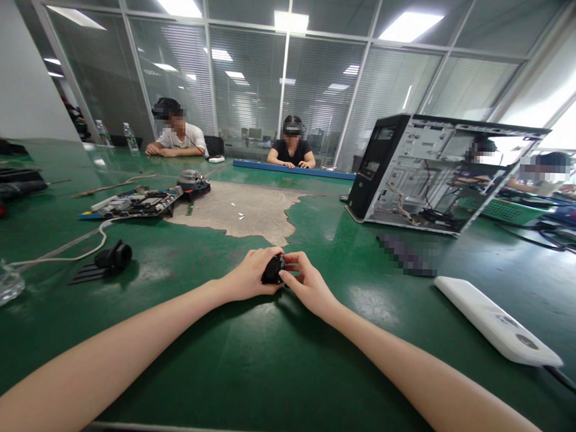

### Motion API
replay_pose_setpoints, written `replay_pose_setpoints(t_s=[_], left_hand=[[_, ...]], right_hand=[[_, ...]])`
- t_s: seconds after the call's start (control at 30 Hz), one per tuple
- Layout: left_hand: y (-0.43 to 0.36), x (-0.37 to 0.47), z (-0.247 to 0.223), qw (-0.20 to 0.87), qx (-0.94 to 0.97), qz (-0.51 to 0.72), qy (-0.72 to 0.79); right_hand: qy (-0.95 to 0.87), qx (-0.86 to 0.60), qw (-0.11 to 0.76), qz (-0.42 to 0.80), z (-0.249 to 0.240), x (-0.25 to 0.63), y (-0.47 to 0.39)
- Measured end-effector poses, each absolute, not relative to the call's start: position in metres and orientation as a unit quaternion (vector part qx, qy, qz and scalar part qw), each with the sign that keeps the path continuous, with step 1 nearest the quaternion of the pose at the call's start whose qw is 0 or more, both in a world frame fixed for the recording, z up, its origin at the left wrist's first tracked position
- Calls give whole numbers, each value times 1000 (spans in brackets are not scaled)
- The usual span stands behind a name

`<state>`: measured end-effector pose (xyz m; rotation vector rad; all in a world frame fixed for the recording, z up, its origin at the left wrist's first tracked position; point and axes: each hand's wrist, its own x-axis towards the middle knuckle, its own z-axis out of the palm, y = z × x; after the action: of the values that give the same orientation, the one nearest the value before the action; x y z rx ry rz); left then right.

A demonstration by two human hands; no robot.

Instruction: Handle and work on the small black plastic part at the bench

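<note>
A small black object is held between both hands just above the green table, near the middle of the view. My left hand wraps round its left side, fingers curled over the top and thumb below. On its right side, my right hand grips it with bent fingers and thumb. Parts of the object are hidden by the fingers. To the left, a black part with a round opening and a flat ribbed piece lies on the table.
At the right stand an open computer case and a white power strip. A circuit board lies at the left beyond a white cable; a clear bottle is at the left edge. Several people sit around the table.
</note>
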<state>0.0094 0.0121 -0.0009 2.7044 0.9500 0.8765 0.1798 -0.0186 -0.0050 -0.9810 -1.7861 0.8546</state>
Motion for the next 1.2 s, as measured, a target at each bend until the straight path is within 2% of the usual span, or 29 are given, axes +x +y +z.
replay_pose_setpoints(t_s=[0.13, 0.4, 0.77, 0.93, 1.2], left_hand=[[12, 9, -1, 75, 899, 292, 319], [11, 9, 0, 85, 900, 293, 311], [12, 9, 0, 90, 895, 289, 328], [12, 9, 0, 74, 902, 283, 318], [12, 10, 0, 72, 902, 277, 324]], right_hand=[[-724, -387, 447, 356, -5, 180, -19], [-767, -361, 477, 231, -4, 181, -22], [-637, -438, 522, 360, -2, 180, -16], [-598, -403, 512, 466, -2, 180, -13], [-632, -412, 473, 455, -4, 181, -9]])
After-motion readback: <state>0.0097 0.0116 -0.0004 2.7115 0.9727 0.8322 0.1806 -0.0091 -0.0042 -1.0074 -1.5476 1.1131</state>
